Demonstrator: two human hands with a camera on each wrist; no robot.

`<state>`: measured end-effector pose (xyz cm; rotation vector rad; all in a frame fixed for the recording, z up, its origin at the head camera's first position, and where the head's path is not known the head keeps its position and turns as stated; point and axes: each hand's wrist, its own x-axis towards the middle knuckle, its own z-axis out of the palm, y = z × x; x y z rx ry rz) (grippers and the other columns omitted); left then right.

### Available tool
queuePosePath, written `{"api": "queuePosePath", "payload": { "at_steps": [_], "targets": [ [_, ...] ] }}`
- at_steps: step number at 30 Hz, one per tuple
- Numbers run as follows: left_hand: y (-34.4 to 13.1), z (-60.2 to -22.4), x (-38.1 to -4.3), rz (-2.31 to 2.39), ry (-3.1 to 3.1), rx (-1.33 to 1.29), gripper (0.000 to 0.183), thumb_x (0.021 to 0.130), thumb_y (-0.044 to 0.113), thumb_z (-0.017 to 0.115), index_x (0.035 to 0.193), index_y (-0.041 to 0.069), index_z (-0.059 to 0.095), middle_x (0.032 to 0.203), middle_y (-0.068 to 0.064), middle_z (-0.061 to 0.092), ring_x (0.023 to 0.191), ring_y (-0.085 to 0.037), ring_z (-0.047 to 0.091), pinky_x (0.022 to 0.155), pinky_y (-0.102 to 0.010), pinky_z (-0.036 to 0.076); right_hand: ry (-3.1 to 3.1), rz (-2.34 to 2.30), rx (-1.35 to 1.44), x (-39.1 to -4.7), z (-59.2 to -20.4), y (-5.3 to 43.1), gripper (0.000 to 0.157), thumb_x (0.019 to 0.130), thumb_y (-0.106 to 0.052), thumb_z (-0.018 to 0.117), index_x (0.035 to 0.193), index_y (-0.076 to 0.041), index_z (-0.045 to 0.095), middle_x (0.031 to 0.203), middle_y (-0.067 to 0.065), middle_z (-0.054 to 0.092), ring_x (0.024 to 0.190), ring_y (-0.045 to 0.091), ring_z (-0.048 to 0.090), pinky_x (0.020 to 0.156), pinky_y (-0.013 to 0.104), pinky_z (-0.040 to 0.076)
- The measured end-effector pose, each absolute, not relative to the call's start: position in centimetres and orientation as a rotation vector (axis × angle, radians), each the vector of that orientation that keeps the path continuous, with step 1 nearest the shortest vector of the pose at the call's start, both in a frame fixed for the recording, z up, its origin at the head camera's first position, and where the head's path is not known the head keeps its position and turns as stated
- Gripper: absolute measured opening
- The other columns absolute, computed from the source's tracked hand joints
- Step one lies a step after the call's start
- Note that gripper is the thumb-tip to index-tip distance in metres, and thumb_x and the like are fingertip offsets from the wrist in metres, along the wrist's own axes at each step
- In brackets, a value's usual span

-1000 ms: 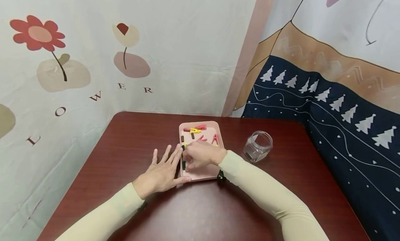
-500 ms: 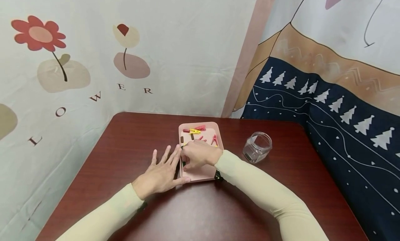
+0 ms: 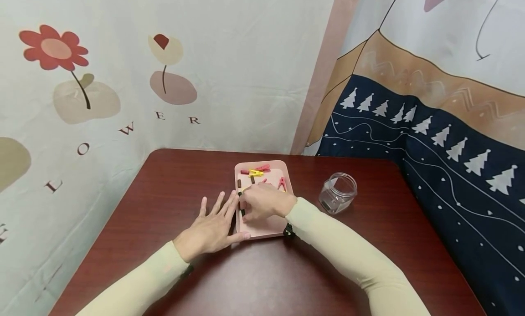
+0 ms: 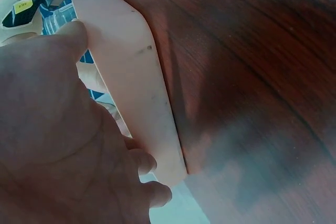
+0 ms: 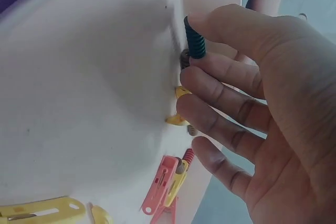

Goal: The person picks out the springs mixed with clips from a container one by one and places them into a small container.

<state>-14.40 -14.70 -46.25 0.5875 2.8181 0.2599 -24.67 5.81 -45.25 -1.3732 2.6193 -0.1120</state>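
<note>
At a pink tray point(image 3: 268, 228), right hand point(image 3: 262, 202), grip pinching green coil point(image 5: 196, 40), left hand point(image 3: 212, 228) splayed against tray

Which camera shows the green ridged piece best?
The right wrist view: the green ridged piece, pinched by the right hand, shows large, ridges plain. The head view shows a small dark bit; the left wrist view, none.

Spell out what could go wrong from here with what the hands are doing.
The right hand holds a dark green ribbed piece by its ends, between thumb and index fingertip, so it might slip out.
Another ribbed piece and a yellow piece lie close by those fingers and could get knocked.
The lidless jar stands near the right sleeve, so a sideways sweep of that arm may bump it.
</note>
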Motion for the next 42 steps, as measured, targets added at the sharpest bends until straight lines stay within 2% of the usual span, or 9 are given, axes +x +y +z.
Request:
{"api": "queuePosePath", "payload": {
  "at_steps": [7, 14, 25, 32, 37, 42],
  "targets": [
    [-14.7, -46.3, -14.4, 0.244, 2.824, 0.587, 0.119, 0.109, 0.081, 0.060, 0.186, 0.002, 0.018, 0.198, -0.016, 0.011, 0.184, -0.048, 0.011, 0.139, -0.088, 0.007, 2.650, -0.168, -1.355, -24.4, -44.6, 6.6, 0.028, 0.099, -0.039, 0.093, 0.118, -0.019, 0.088, 0.112, -0.008, 0.084, 0.099, 0.009, 0.077, 0.091, 0.034, 0.066],
    [-14.8, -46.3, -14.3, 0.255, 2.830, 0.585, 0.119, 0.109, 0.081, 0.061, 0.186, 0.002, 0.018, 0.198, -0.017, 0.013, 0.184, -0.049, 0.013, 0.139, -0.088, 0.008, 2.698, -0.204, -1.394, -24.5, -43.9, 7.8, 0.027, 0.099, -0.039, 0.091, 0.115, -0.017, 0.088, 0.109, -0.003, 0.083, 0.099, 0.013, 0.077, 0.090, 0.034, 0.064],
    [-14.6, -46.3, -14.4, 0.244, 2.835, 0.590, 0.117, 0.109, 0.081, 0.060, 0.186, 0.002, 0.019, 0.198, -0.016, 0.012, 0.184, -0.048, 0.012, 0.140, -0.087, 0.010, 2.802, -0.245, -1.389, -23.7, -43.4, 10.8, 0.029, 0.101, -0.045, 0.089, 0.114, -0.019, 0.086, 0.109, -0.005, 0.083, 0.098, 0.012, 0.076, 0.092, 0.037, 0.065],
    [-14.7, -46.3, -14.4, 0.286, 2.819, 0.585, 0.119, 0.109, 0.081, 0.061, 0.186, 0.002, 0.018, 0.198, -0.016, 0.012, 0.184, -0.048, 0.010, 0.141, -0.085, 0.010, 2.869, -0.301, -1.352, -23.4, -42.8, 12.6, 0.028, 0.100, -0.043, 0.091, 0.117, -0.020, 0.088, 0.120, -0.006, 0.085, 0.102, 0.011, 0.076, 0.090, 0.033, 0.067],
    [-14.7, -46.3, -14.4, 0.301, 2.809, 0.580, 0.119, 0.109, 0.080, 0.062, 0.187, 0.002, 0.017, 0.198, -0.016, 0.012, 0.184, -0.048, 0.009, 0.142, -0.083, 0.011, 2.896, -0.315, -1.291, -23.2, -42.4, 13.5, 0.028, 0.100, -0.045, 0.092, 0.116, -0.022, 0.088, 0.114, -0.007, 0.085, 0.104, 0.011, 0.077, 0.095, 0.035, 0.066],
    [-14.8, -46.4, -14.5, 0.298, 2.813, 0.574, 0.119, 0.109, 0.080, 0.063, 0.186, 0.002, 0.017, 0.198, -0.016, 0.011, 0.185, -0.047, 0.008, 0.142, -0.083, 0.010, 2.933, -0.336, -1.222, -22.8, -42.3, 14.5, 0.028, 0.100, -0.046, 0.092, 0.117, -0.023, 0.088, 0.113, -0.006, 0.084, 0.100, 0.014, 0.074, 0.093, 0.037, 0.060]
  ]
}}
